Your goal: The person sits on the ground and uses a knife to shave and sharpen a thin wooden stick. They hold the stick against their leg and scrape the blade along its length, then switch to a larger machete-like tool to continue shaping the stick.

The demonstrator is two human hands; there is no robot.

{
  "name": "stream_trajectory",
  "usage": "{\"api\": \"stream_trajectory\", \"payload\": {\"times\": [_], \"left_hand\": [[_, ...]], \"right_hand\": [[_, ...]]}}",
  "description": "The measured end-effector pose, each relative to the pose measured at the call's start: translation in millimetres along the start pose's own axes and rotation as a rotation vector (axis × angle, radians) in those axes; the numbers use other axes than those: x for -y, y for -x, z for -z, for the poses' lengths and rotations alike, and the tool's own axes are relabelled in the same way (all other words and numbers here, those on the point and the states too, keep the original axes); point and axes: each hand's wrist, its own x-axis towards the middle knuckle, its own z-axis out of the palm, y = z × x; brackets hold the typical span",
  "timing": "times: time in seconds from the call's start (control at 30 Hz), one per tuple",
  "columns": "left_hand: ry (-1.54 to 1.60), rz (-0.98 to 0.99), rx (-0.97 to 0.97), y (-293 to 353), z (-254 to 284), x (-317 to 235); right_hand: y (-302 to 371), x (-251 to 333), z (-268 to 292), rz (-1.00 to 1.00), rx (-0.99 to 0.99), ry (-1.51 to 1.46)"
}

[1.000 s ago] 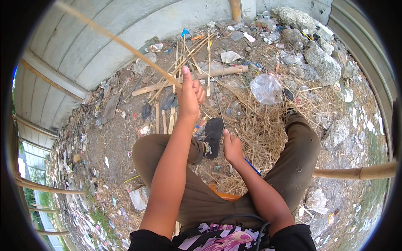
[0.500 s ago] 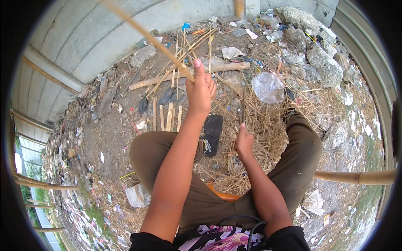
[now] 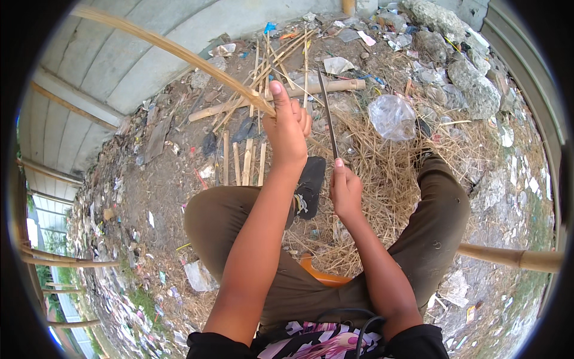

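Bamboo strip (image 3: 179, 53) and dark-bladed knife (image 3: 328, 113)
Left hand (image 3: 288, 128) clenched on strip, above-left of black shoe (image 3: 312, 179); right hand (image 3: 346, 188) clenched on knife, right of shoe.

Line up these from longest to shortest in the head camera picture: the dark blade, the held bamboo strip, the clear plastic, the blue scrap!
1. Held bamboo strip (being near the camera may stretch it)
2. Dark blade
3. Clear plastic
4. Blue scrap
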Motion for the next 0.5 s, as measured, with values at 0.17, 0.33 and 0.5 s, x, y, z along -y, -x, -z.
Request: {"api": "stream_trajectory", "payload": {"times": [0.17,0.33,0.5], "left_hand": [[0.141,-0.066,0.089,2.8,1.1,8.0],[0.06,-0.104,0.084,1.4,2.6,8.6],[0.087,-0.024,0.035,-1.7,-5.6,5.1]], "right_hand": [[5.7,-50.9,1.2,0.011,-0.057,0.281],[12.2,-6.1,-7.2,0.036,-0.05,0.274],[-3.0,-66.8,13.7,-0.23,-0.08,0.251]]}}
